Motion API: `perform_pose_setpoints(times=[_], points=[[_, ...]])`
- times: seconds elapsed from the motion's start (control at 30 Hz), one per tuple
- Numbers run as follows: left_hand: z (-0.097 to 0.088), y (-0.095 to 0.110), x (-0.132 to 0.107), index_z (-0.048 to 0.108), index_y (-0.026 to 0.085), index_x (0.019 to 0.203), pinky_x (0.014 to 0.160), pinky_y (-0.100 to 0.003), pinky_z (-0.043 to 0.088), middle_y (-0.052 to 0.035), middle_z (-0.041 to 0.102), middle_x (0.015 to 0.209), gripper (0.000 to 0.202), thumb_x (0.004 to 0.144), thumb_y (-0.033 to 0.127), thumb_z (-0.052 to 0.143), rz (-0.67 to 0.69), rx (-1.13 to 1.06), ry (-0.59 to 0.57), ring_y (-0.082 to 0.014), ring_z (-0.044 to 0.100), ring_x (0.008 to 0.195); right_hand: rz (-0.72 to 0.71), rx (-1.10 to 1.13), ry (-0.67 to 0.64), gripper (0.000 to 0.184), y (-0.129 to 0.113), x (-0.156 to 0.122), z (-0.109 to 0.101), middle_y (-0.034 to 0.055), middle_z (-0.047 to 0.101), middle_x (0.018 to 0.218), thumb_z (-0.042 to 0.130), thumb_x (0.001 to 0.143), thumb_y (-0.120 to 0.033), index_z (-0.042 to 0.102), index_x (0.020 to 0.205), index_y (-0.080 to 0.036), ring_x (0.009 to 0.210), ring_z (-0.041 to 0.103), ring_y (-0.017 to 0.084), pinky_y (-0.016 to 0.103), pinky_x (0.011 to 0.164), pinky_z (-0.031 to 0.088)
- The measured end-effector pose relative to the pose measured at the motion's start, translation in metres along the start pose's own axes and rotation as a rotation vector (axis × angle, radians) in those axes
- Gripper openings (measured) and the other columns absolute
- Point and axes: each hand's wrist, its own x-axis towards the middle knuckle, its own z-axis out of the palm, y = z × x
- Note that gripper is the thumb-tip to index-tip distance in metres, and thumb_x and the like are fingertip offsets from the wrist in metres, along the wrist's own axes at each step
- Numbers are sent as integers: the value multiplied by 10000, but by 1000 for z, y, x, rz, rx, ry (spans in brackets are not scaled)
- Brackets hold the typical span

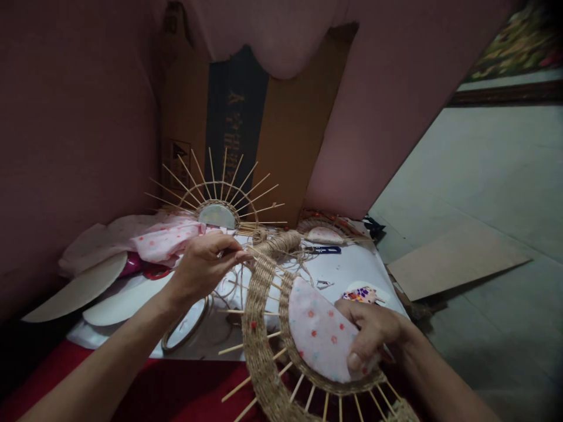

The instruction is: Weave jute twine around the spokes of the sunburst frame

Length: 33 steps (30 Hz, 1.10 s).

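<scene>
A half-round woven fan of jute twine (259,328) on thin wooden sticks lies tilted before me. Its centre is a half disc covered in pink flowered cloth (319,328). My right hand (373,337) grips that half disc at its right side, thumb on top. At the fan's upper left end, my left hand (209,261) pinches with thumb and forefinger close to the woven edge; what lies between the fingertips, probably twine, is too small to make out. Behind the fan sits a roll of jute twine (281,243), with loose strands trailing over the white surface.
A second stick fan (217,215) leans against a cardboard box (290,135) at the back. Pink cloth (165,240), white half discs (123,302) and an oval hoop (187,325) lie left. A blue cutter (325,250) lies behind; a cardboard sheet (457,264) rests on the floor.
</scene>
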Motion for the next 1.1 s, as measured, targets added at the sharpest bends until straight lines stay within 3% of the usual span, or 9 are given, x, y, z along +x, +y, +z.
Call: perform_pose_setpoints(times=[0.1,0.2,0.57,0.7,0.93,1.1], points=[[2,-1,-1,651,169,626,567,-260,353,11,596,561,146,732,246,716,211,172,18,-120,483,561,10,27,-8,262,2,2,2,-20,587,474,825,481,-247,678,614,-78,360,463,41,112,326,358],[6,0,-2,642,165,638,598,-276,370,-4,626,589,167,771,259,680,285,228,-25,-137,511,593,34,56,-16,260,3,3,5,-17,595,494,823,491,-238,678,633,-76,370,478,40,111,346,380],[-4,-7,4,634,168,627,578,-259,370,8,585,570,138,713,223,725,238,185,-35,-141,498,605,47,95,-30,271,3,3,6,-20,589,481,838,476,-236,677,618,-71,369,490,39,109,369,422],[-10,-8,7,659,180,624,547,-257,367,1,573,572,135,710,264,719,157,62,-30,-130,490,570,27,106,-33,298,4,2,7,-6,609,510,842,463,-223,691,654,-51,403,521,47,107,400,439],[-9,-12,5,647,174,597,460,-238,309,9,540,528,176,697,311,695,-221,-262,-63,-107,442,494,7,56,-78,331,6,2,6,16,624,539,837,459,-246,699,682,-43,430,534,71,137,415,453],[-2,-11,6,594,156,537,469,-226,298,13,514,498,288,745,349,643,-278,-444,-74,-86,421,474,8,29,-50,389,6,0,6,15,635,588,849,427,-278,693,691,-38,457,552,82,139,424,451]])
